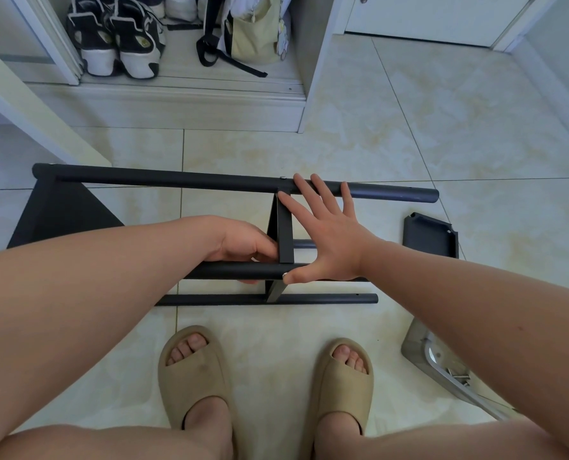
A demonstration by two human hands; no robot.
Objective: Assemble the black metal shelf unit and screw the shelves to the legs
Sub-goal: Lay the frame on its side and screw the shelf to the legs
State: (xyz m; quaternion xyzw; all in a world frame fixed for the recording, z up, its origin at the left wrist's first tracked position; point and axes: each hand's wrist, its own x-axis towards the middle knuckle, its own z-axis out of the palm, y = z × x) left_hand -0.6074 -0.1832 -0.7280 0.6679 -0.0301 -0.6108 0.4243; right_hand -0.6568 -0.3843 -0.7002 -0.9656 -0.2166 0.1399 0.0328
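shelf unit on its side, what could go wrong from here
The right hand lies spread across middle shelf and far leg; a shift could pinch fingers there.
The shelf unit's right end looks unbraced, loose shelf on the floor; it may twist.
If the left hand's grip on the near leg slips, it could hit toes in open slippers.

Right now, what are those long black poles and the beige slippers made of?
The black poles look like metal tubes with a satin painted coat: thin, round, faintly shiny, with small screw holes. The beige slippers seem moulded foam or rubber: thick, seamless, dull. Looks alone can't settle either.
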